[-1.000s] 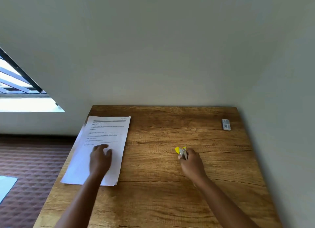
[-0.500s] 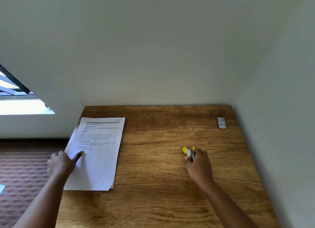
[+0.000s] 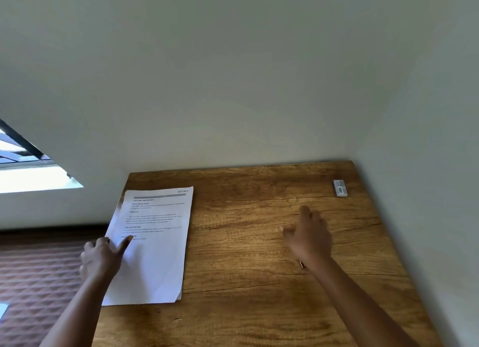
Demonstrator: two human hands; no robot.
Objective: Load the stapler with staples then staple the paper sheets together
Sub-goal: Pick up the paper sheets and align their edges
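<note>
The printed paper sheets (image 3: pixel 155 243) lie on the left part of the wooden table (image 3: pixel 246 307), overhanging its left edge. My left hand (image 3: pixel 102 257) pinches their left edge, thumb on top and fingers curled underneath. My right hand (image 3: pixel 308 236) hovers blurred over the table's right half, fingers apart and empty, pointing toward the small grey staple box (image 3: pixel 340 188) in the far right corner. The yellow stapler is hidden; only a small metallic sliver (image 3: pixel 302 264) peeks out beneath my right wrist.
White walls (image 3: pixel 427 139) close off the table at the back and on the right. Patterned reddish carpet (image 3: pixel 39 274) lies below the table's left edge, and a window (image 3: pixel 28 175) sits at the far left.
My right hand has let go of the yellow stapler and moved forward with fingers spread toward the staple box. My left hand slid from the middle of the paper to its left edge.
</note>
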